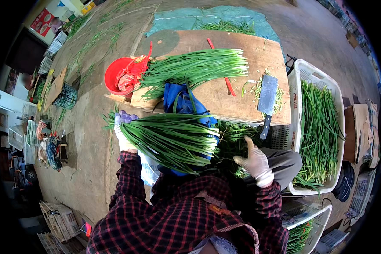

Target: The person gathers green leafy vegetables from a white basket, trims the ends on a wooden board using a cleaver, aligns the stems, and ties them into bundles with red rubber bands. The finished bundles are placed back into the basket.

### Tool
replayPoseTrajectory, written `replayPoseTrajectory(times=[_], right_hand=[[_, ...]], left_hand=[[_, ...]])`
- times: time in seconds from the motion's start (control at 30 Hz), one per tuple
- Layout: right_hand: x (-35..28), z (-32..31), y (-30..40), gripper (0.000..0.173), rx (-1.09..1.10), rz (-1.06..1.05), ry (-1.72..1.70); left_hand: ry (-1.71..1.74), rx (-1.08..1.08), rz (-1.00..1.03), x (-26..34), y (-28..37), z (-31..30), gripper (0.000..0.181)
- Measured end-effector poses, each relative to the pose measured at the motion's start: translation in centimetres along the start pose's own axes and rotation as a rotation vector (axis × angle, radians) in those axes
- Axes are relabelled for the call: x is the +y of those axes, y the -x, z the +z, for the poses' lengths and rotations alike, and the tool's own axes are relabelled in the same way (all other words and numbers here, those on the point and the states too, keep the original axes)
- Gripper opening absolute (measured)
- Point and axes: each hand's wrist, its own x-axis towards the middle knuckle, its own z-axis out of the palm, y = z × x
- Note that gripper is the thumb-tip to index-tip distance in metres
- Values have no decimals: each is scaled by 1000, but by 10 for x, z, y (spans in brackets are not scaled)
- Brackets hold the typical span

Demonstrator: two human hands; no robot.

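My left hand [123, 128], in a white and purple glove, grips a large bunch of garlic chives [174, 136] near its leafy tips. The pale cut ends fan out to the right over my lap. My right hand [256, 162], gloved, is empty with its fingers spread, beside dark loose greens [238, 136] below the board. On the wooden board [209, 101] lies another bundle of garlic chives [200, 65], across a red strap [230, 86]. A cleaver [267, 95] rests at the board's right edge among chopped stem ends, its black handle jutting towards me.
A red bucket [111, 79] with red straps stands left of the board. A white plastic crate [340, 127] of garlic chives stands at the right, another crate [320, 228] below it. A green sheet [181, 20] lies beyond. People are partly visible at far left, near a round bin [66, 96].
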Motion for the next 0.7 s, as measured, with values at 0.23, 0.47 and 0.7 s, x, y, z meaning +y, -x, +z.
replayPoseTrajectory(times=[0.23,0.47,0.7], right_hand=[[-74,32,-102,40,-222,-438,-383],[-54,38,-65,17,-242,-206,-1754],[15,9,-18,21,105,-53,-1533]], left_hand=[[171,-314,-106,-9,17,46,20],[356,-593,-213,1,18,74,21],[226,-414,-165,-12,-10,-5,24]])
